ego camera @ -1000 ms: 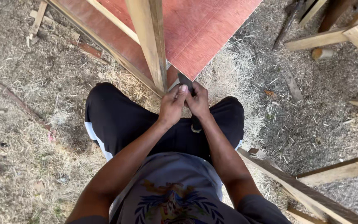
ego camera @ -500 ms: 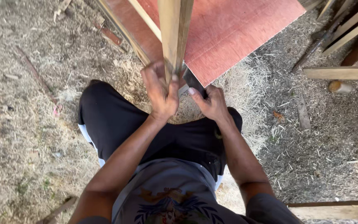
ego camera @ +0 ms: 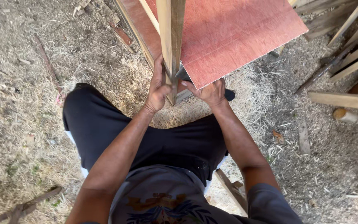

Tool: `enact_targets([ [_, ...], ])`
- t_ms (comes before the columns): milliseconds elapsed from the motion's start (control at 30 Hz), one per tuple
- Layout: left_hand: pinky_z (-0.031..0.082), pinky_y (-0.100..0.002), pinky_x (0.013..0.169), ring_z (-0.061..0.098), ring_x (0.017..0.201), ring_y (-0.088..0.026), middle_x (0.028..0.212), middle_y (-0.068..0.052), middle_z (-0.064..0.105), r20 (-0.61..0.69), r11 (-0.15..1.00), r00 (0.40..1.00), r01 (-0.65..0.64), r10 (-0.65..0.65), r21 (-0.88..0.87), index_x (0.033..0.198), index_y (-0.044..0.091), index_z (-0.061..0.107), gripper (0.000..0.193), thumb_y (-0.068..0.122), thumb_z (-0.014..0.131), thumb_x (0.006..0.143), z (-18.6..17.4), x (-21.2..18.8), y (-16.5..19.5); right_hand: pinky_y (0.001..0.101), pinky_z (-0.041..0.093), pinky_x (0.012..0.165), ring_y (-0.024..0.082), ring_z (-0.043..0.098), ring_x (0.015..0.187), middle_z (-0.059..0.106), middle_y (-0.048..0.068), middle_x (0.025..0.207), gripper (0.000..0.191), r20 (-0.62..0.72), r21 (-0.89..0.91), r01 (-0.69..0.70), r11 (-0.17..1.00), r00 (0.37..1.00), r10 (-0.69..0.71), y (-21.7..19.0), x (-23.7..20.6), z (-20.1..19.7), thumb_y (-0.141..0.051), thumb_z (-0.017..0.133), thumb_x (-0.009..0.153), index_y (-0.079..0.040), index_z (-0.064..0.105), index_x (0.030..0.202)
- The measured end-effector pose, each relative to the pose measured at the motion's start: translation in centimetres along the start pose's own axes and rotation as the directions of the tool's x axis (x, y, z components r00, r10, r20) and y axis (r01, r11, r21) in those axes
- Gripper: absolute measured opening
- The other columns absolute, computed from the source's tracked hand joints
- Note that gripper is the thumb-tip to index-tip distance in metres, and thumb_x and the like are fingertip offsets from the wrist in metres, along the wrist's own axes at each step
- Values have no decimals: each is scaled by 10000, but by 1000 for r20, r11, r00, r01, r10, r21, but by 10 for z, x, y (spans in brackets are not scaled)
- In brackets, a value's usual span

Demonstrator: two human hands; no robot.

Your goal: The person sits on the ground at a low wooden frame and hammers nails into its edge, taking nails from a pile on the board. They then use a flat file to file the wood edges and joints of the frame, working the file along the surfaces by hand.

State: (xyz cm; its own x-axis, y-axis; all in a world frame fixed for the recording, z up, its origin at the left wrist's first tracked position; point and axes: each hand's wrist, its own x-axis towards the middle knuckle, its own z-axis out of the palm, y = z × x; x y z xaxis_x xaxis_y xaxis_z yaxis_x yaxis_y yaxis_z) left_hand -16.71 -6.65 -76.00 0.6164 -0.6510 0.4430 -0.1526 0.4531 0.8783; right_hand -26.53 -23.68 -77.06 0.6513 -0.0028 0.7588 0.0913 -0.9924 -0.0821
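Upright pale wooden post (ego camera: 171,37), frame centre top: left hand (ego camera: 158,89) fingers wrapped round it; right hand (ego camera: 210,92) fingers gripping red plywood sheet (ego camera: 237,37) corner.

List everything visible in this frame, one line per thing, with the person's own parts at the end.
wooden post: one, pale wood, upright at top centre
plywood sheet: one, reddish, lying behind the post
timber offcuts: several, pale and dark, at the right edge
log end: one, tan, right
wood shavings: greyish, covering the ground
left hand: one, gripping the post
right hand: one, at the plywood corner
trousers: black, centre
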Motion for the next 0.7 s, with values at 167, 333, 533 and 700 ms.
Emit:
enact_targets([
  [167,414,-456,1167,425,1407,-395,1476,-264,384,-77,858,971,235,-225,458,1534,57,34,1147,157,869,754,11,11,-7,452,614,826,336,745,924,752,104,1069,490,11,50,69,996,998,-69,9,6,1,-544,780,942,-71,760,1070],
  [333,485,-458,1159,530,1349,-430,1432,-309,424,-78,725,963,246,-257,644,1523,64,-53,1082,121,813,876,11,15,-16,463,603,895,341,738,1006,745,108,1134,496,-42,114,108,988,994,-104,19,7,4,-535,760,953,-68,750,1121],
  [533,483,-431,1152,505,1359,-458,1438,-340,400,-103,679,949,288,-299,676,1511,72,-87,1155,58,806,779,14,14,-23,434,610,839,333,738,962,749,130,1113,571,8,106,112,988,993,-114,24,-5,4,-574,787,936,-32,752,1115],
  [700,480,-463,1141,509,1364,-464,1446,-328,400,-54,715,989,136,-136,685,1499,86,-44,1199,121,908,773,16,10,-26,439,607,872,335,738,989,750,134,1133,564,-1,115,109,987,994,-110,22,-7,7,-548,809,952,-25,748,1154],
])
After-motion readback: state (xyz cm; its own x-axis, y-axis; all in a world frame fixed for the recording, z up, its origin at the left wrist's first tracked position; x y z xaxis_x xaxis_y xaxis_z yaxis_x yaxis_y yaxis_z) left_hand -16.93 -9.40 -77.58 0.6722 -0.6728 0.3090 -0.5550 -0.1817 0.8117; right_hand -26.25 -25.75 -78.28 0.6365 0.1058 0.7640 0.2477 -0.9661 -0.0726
